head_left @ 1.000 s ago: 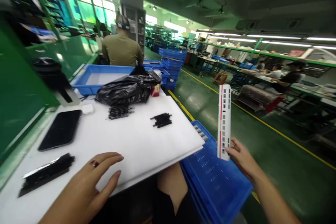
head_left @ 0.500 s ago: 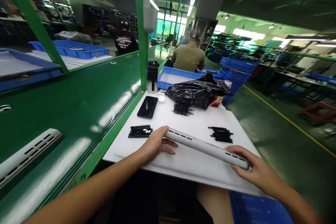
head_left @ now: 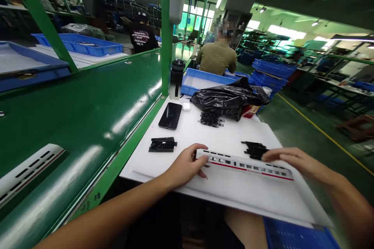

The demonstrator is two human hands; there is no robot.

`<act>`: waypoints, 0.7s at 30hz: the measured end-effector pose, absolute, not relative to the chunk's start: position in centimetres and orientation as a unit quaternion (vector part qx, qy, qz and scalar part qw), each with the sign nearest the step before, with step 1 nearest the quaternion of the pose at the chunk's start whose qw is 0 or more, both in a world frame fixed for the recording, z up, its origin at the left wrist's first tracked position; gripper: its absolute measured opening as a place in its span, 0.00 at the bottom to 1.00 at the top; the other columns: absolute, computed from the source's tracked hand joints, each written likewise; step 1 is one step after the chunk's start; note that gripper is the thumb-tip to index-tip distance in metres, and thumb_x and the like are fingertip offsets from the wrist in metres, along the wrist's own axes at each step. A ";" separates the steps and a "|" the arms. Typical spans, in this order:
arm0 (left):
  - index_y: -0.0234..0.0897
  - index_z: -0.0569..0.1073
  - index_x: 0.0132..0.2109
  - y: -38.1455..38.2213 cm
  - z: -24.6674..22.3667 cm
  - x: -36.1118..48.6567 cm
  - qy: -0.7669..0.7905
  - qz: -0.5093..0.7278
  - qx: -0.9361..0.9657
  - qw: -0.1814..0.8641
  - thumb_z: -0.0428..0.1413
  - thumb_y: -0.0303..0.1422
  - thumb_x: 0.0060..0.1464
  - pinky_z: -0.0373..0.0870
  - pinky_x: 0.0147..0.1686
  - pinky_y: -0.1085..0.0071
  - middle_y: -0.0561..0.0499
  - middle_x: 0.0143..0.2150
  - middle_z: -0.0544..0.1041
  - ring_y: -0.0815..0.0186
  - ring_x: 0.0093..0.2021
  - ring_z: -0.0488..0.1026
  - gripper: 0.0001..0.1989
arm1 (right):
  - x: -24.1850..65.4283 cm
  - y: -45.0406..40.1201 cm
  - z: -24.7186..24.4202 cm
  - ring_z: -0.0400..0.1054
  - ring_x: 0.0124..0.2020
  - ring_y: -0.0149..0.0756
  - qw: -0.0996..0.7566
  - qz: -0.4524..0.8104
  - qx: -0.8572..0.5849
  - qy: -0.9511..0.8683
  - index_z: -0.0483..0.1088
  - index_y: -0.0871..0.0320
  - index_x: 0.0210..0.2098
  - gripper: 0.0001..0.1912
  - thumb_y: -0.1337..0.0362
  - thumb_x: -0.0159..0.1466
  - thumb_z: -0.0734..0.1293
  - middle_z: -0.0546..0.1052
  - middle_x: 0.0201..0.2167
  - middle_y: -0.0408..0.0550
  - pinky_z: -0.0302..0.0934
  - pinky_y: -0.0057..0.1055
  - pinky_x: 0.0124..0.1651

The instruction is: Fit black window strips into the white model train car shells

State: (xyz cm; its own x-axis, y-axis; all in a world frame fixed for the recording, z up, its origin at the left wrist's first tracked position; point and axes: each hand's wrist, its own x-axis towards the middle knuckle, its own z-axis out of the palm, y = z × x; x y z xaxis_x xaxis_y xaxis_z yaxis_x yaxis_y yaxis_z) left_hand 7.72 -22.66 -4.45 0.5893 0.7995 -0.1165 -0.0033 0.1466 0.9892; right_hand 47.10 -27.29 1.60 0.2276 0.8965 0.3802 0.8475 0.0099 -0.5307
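At six o'clock, the left hand (head_left: 185, 161) clasps a long white red-striped plastic carriage shell (head_left: 245, 165) with curled fingers, while the right hand (head_left: 304, 161) stretches open, fingers close together, just above its far half.

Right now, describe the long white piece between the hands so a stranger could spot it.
On the green workbench, find the white board. Between the left hand and right hand lies a white model train carriage shell; unlike the nearby black parts, it has a red stripe and windows.

Phone (head_left: 170, 116) placed on board (head_left: 248, 202), left of plastic bag (head_left: 228, 103); tray (head_left: 201, 81) positioned behind bag; bottle (head_left: 177, 78) set left of tray.
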 end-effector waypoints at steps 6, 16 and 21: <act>0.37 0.69 0.51 -22.5 -4.7 8.2 0.312 0.297 0.571 0.699 0.55 0.38 0.62 0.80 0.36 0.64 0.43 0.42 0.78 0.58 0.38 0.82 0.14 | 40.9 -17.5 0.8 0.75 0.40 0.43 0.174 0.091 -0.660 -0.725 0.79 0.54 0.42 0.17 0.51 0.64 0.64 0.82 0.42 0.51 0.68 0.37 0.42; 0.36 0.69 0.52 -22.4 -3.9 8.0 0.320 0.277 0.569 0.705 0.55 0.34 0.60 0.81 0.33 0.68 0.45 0.40 0.76 0.58 0.38 0.82 0.13 | 37.8 -12.0 -2.1 0.73 0.40 0.42 0.060 -0.003 -0.619 -0.783 0.80 0.55 0.37 0.13 0.61 0.64 0.62 0.81 0.40 0.49 0.63 0.32 0.42; 0.36 0.69 0.52 -22.5 -3.6 7.9 0.319 0.278 0.567 0.707 0.55 0.34 0.61 0.81 0.33 0.68 0.43 0.42 0.76 0.58 0.40 0.82 0.14 | 38.2 -13.2 -2.4 0.73 0.41 0.43 0.071 -0.042 -0.638 -0.765 0.79 0.56 0.42 0.16 0.61 0.67 0.60 0.81 0.43 0.50 0.63 0.34 0.43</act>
State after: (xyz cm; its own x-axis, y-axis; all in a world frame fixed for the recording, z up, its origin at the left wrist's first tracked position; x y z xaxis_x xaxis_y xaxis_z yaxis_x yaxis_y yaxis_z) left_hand 7.91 -22.53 -3.55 0.6419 0.7547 -0.1356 -0.0307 0.2020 0.9789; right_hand 38.18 -13.24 -2.40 -0.1745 0.9710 0.1634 0.9831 0.1811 -0.0261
